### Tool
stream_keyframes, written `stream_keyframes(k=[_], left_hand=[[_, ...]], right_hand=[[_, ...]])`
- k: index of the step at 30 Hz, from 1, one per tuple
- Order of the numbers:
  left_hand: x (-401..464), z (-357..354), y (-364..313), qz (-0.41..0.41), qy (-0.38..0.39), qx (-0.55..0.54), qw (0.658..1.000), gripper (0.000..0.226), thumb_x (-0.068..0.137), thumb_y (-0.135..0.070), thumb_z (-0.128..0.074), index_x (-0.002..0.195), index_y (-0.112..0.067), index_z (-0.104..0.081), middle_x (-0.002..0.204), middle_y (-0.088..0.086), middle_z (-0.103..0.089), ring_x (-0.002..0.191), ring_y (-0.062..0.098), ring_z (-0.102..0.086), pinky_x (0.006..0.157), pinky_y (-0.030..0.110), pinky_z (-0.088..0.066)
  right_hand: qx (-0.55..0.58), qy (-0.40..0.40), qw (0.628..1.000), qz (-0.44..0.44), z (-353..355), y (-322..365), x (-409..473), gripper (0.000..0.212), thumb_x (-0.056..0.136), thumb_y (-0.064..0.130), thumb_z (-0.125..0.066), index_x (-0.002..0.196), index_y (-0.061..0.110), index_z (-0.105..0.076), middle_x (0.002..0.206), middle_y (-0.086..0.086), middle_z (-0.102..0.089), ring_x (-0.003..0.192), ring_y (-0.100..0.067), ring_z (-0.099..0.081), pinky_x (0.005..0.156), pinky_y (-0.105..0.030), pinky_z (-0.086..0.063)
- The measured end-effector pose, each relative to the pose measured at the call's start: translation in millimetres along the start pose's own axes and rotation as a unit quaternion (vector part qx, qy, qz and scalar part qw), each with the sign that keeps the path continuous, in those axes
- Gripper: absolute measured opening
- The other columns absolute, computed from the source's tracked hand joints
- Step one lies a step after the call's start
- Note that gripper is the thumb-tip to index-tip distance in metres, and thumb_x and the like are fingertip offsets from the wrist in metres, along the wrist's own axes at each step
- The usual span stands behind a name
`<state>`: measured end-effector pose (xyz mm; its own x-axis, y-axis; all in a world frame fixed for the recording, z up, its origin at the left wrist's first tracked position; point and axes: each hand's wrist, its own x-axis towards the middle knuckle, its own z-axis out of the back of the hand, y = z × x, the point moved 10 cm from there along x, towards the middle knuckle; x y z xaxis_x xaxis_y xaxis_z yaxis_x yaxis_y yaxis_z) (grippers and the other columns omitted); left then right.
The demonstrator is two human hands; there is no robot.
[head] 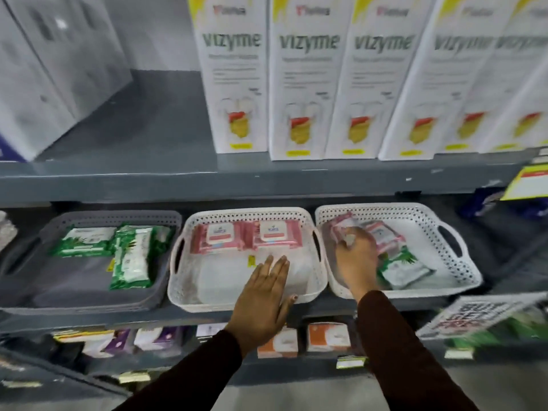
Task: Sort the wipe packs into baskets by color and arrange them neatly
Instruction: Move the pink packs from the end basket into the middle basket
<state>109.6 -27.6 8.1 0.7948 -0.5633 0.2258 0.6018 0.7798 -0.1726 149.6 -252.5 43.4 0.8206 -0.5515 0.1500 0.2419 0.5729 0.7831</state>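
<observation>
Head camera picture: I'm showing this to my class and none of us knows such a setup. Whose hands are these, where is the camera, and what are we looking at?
There is no machine here. A person wears one wide-angle camera on the head, so you look down their dark sleeves at a shop shelf.

Three baskets stand in a row. The grey basket holds green wipe packs. The middle white basket holds two pink wipe packs side by side. The right white basket is still mixed, pink and green together.

The left hand is flat and open over the middle basket's front rim, holding nothing. The right hand reaches into the mixed basket and closes on a pink pack; blur hides the exact grip.
</observation>
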Motion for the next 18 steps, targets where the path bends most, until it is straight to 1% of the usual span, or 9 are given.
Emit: stream_keyframes(k=[2,3,5,7,9,11,14,16,18], left_hand=[[10,-9,-16,0.008,0.009,0.013,1.0,0.065,0.103,-0.051,-0.02,0.155,-0.012,-0.02,0.163,0.005,-0.021,0.151,0.023,-0.011,0.123,0.038,-0.006],[13,-14,-22,0.014,0.015,0.022,1.0,0.066,0.102,-0.053,-0.016,0.154,-0.012,-0.022,0.162,0.006,-0.024,0.151,0.024,-0.013,0.123,0.041,-0.01],[17,-19,-30,0.026,0.027,0.043,0.998,0.07,0.101,-0.056,-0.008,0.154,-0.012,-0.023,0.161,0.006,-0.027,0.15,0.026,-0.015,0.122,0.044,-0.013],[17,-22,-29,0.033,0.037,0.058,0.997,0.069,0.101,-0.056,-0.006,0.153,-0.013,-0.023,0.161,0.006,-0.028,0.15,0.027,-0.016,0.121,0.045,-0.011],[15,-22,-30,0.026,0.042,0.073,0.996,0.067,0.102,-0.054,-0.011,0.153,-0.012,-0.023,0.16,0.007,-0.029,0.15,0.027,-0.017,0.12,0.045,-0.011],[14,-22,-29,0.022,0.046,0.084,0.995,0.065,0.103,-0.053,-0.017,0.153,-0.012,-0.023,0.16,0.007,-0.029,0.15,0.028,-0.016,0.12,0.046,-0.01],[10,-24,-23,0.034,0.053,0.093,0.994,0.064,0.102,-0.053,-0.021,0.154,-0.015,-0.021,0.161,0.005,-0.026,0.151,0.027,-0.013,0.121,0.048,-0.008],[6,-22,-14,0.055,0.056,0.096,0.992,0.063,0.102,-0.054,-0.019,0.155,-0.019,-0.019,0.162,0.002,-0.024,0.151,0.026,-0.011,0.121,0.051,-0.01],[0,-18,-1,0.08,0.055,0.094,0.991,0.064,0.101,-0.055,-0.016,0.155,-0.021,-0.016,0.163,0.001,-0.023,0.151,0.027,-0.011,0.121,0.054,-0.014]], right_hand=[[-0.082,0.034,0.994,-0.059,5,-31,18,0.043,0.079,0.027,-0.07,0.118,0.013,-0.063,0.118,-0.015,-0.065,0.108,-0.038,-0.062,0.093,-0.05,-0.052],[-0.111,0.061,0.99,-0.066,1,-39,24,0.052,0.077,0.035,-0.073,0.121,0.013,-0.06,0.12,-0.014,-0.065,0.112,-0.038,-0.06,0.096,-0.051,-0.051],[-0.174,0.094,0.979,-0.043,-8,-45,31,0.069,0.075,0.046,-0.076,0.131,0.012,-0.052,0.129,-0.016,-0.062,0.121,-0.038,-0.056,0.103,-0.054,-0.044],[-0.251,0.091,0.964,-0.016,-16,-45,34,0.084,0.073,0.048,-0.077,0.141,0.012,-0.043,0.14,-0.017,-0.055,0.128,-0.038,-0.05,0.106,-0.055,-0.036],[-0.274,0.085,0.958,0.002,-20,-41,38,0.089,0.072,0.047,-0.078,0.143,0.012,-0.038,0.137,-0.019,-0.056,0.125,-0.038,-0.053,0.099,-0.051,-0.04],[-0.244,0.096,0.965,0.003,-24,-40,44,0.089,0.073,0.042,-0.079,0.143,0.013,-0.033,0.125,-0.02,-0.063,0.112,-0.039,-0.06,0.089,-0.045,-0.048],[-0.16,0.094,0.983,-0.011,-21,-40,47,0.091,0.076,0.029,-0.081,0.147,0.022,-0.024,0.109,-0.017,-0.069,0.097,-0.038,-0.066,0.077,-0.04,-0.054],[-0.088,0.061,0.994,-0.002,-11,-35,43,0.088,0.079,0.024,-0.081,0.148,0.026,-0.027,0.103,-0.013,-0.073,0.093,-0.034,-0.069,0.071,-0.035,-0.052],[-0.001,0.022,1.0,0.017,2,-23,35,0.078,0.081,0.023,-0.079,0.144,0.03,-0.033,0.096,-0.006,-0.075,0.087,-0.03,-0.071,0.067,-0.031,-0.048]])
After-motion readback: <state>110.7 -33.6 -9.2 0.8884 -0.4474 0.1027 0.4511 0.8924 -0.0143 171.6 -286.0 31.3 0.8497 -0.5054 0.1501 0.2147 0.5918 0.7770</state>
